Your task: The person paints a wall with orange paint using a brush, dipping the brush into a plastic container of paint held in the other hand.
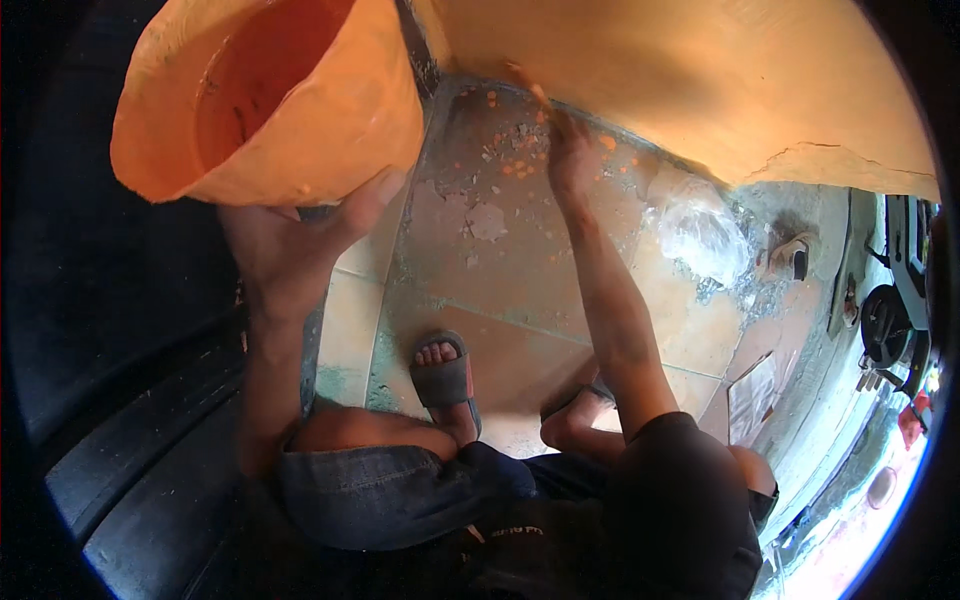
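In my left hand (300,240), at the upper left, is an orange paint bucket (330,125), tilted so that its reddish-orange inside shows. My left thumb presses on its outer side, and the other fingers are mostly hidden beneath it. Farther right, my right hand (572,165) reaches down to the foot of the orange wall (660,60). Its fingers are closed round a slim paintbrush (538,93) smeared with orange. The brush's far end lies close to the corner where wall meets floor; its bristles are too blurred to make out.
Orange drips and flakes dot the tiled floor (480,240). Crumpled clear plastic (705,240) lies right of my forearm, with a folded paper (750,395) nearer me. Dark panels (150,440) stand at left. A wheeled object (885,325) is at far right. My sandalled foot (440,375) is below.
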`<state>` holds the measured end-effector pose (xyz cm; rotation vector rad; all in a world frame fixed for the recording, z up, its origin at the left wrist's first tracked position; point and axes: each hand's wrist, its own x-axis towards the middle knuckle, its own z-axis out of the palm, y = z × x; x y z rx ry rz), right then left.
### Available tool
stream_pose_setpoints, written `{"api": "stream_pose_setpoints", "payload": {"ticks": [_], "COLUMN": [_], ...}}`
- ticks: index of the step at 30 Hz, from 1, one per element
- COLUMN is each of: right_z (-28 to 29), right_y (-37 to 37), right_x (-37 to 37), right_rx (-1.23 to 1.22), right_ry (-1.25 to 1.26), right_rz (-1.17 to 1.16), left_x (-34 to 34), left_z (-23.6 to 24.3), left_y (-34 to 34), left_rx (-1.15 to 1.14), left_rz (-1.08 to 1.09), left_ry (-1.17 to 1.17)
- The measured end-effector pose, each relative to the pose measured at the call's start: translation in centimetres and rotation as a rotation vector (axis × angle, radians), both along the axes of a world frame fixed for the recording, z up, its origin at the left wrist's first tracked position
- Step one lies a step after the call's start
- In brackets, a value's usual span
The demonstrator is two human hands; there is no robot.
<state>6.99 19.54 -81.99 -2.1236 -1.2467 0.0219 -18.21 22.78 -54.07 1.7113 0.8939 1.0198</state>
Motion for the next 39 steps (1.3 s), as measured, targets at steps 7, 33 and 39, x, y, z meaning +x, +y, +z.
{"api": "stream_pose_setpoints", "payload": {"ticks": [7,33,39], "right_z": [0.6,-0.6,1.8], "right_y": [-2.5,-3.9,-11.1], "right_x": [-1.6,6.3,6.8], "right_rx": [0.119,0.061,-0.054], "right_ry": [0.127,-0.085,0.039], "right_rz": [-0.041,-0.062,-0.307], "left_x": [1.2,2.5,2.5], "left_z": [0.2,-0.1,0.1], "left_y": [-0.5,-1.2,-1.3], "left_rx": [0.046,-0.008,0.001], "left_rz": [-0.032,-0.077,-0.072], "left_ry": [-0.053,-0.089,-0.073]}}
